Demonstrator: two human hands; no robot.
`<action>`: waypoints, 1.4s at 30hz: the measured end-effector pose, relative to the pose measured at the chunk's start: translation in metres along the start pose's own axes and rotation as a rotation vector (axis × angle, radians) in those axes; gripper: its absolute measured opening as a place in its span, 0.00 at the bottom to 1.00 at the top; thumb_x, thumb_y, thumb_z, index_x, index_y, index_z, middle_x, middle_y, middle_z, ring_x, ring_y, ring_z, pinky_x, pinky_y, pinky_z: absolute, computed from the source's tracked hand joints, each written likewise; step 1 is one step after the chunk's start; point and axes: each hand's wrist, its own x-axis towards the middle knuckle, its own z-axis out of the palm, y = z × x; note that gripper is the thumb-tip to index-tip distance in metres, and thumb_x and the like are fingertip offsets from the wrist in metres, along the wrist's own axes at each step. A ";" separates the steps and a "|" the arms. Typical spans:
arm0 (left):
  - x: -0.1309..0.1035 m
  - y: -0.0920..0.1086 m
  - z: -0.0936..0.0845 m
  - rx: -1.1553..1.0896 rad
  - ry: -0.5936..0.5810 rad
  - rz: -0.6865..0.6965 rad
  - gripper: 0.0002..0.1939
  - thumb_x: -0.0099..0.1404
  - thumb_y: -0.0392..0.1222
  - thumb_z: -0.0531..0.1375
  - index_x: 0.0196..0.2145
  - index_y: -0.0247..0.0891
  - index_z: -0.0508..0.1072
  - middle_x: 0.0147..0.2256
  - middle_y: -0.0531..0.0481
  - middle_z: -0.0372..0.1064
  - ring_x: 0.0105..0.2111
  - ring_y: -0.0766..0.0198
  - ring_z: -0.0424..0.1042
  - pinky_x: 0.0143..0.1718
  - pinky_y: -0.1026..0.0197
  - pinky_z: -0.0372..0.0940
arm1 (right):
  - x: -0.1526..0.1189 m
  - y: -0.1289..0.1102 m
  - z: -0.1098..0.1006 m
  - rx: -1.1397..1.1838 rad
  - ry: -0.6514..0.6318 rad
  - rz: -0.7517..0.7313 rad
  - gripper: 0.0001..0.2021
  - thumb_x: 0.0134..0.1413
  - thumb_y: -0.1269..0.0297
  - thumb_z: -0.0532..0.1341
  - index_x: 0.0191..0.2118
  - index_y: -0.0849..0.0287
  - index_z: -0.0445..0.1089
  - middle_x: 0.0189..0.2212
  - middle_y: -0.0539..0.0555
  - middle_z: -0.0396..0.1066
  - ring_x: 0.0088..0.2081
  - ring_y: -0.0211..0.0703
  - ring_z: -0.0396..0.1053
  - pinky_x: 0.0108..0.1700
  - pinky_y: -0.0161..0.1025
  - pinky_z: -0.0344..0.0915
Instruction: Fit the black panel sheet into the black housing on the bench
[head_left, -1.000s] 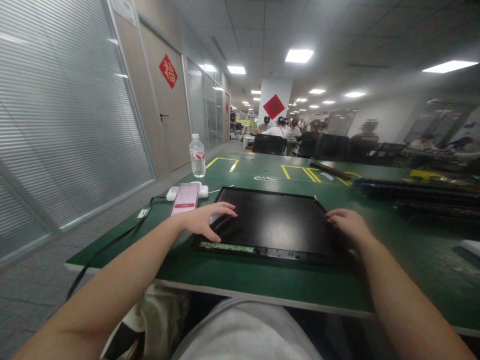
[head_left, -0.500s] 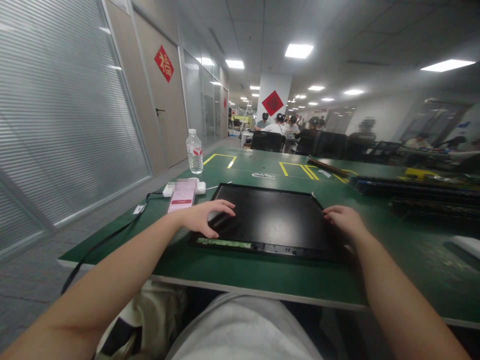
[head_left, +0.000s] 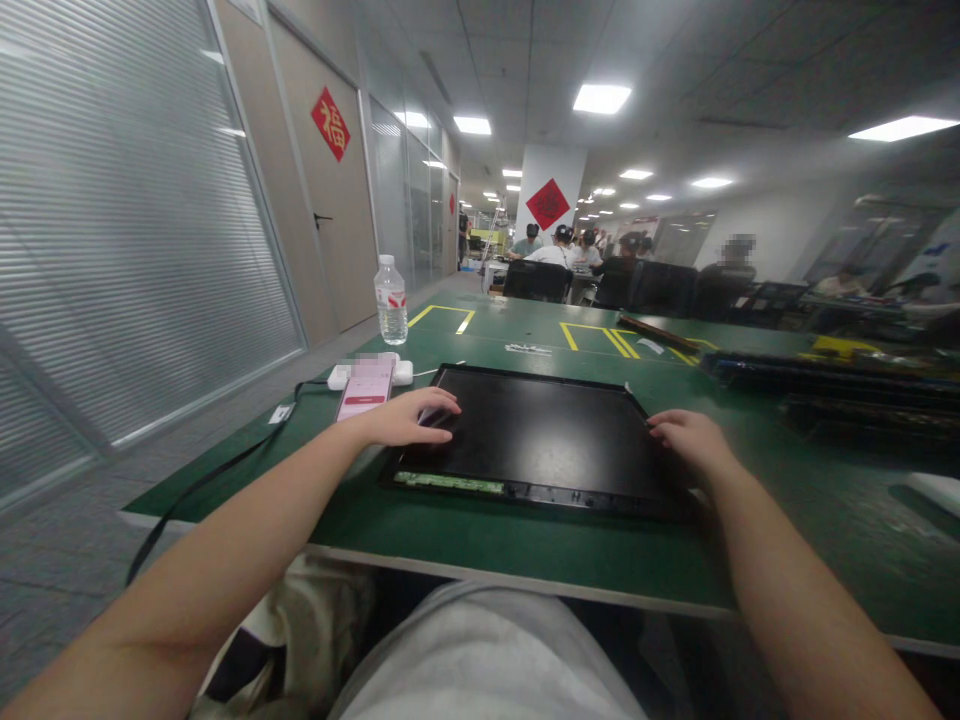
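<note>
Panel: a flat black panel (head_left: 547, 440) lay on the green table (head_left: 480, 545), close to the near edge, with a strip of green circuit board (head_left: 450, 482) showing along its near-left rim.
Left hand: the left hand (head_left: 405, 418) rested palm-down on the panel's left edge – fingers spread and flat, closed on nothing.
Right hand: the right hand (head_left: 694, 442) sat at the panel's right edge, fingers curled over the rim; whether it truly gripped the panel could not be told.
Phone: a phone (head_left: 365, 391) with a pink screen lay just left of the panel, beside a white charger block (head_left: 341, 375).
Bottle: a water bottle (head_left: 391, 300) stood upright farther back on the left.
Far right: dark trays (head_left: 825, 380) lay on the table – well apart from the hands.
Background: other people (head_left: 559, 250) sat at the far end of the room.
</note>
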 end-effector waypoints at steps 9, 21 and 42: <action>0.007 -0.014 0.005 0.335 0.087 -0.290 0.22 0.63 0.35 0.52 0.52 0.30 0.76 0.54 0.35 0.71 0.56 0.50 0.69 0.61 0.53 0.60 | -0.003 -0.003 -0.001 -0.007 -0.003 0.014 0.12 0.44 0.72 0.60 0.35 0.58 0.79 0.31 0.53 0.79 0.30 0.41 0.72 0.36 0.36 0.66; 0.010 -0.003 0.009 0.384 0.008 -0.425 0.22 0.64 0.32 0.49 0.49 0.31 0.79 0.56 0.36 0.71 0.57 0.50 0.69 0.60 0.56 0.60 | 0.001 0.000 -0.001 -0.027 -0.006 -0.002 0.13 0.46 0.70 0.60 0.37 0.58 0.79 0.33 0.54 0.79 0.31 0.42 0.72 0.38 0.38 0.65; 0.007 0.000 0.003 0.319 -0.056 -0.424 0.29 0.59 0.31 0.52 0.58 0.29 0.71 0.61 0.37 0.65 0.61 0.53 0.65 0.63 0.60 0.57 | 0.004 0.005 0.003 -0.266 -0.097 -0.014 0.17 0.49 0.69 0.59 0.43 0.58 0.81 0.45 0.57 0.78 0.47 0.51 0.74 0.50 0.40 0.66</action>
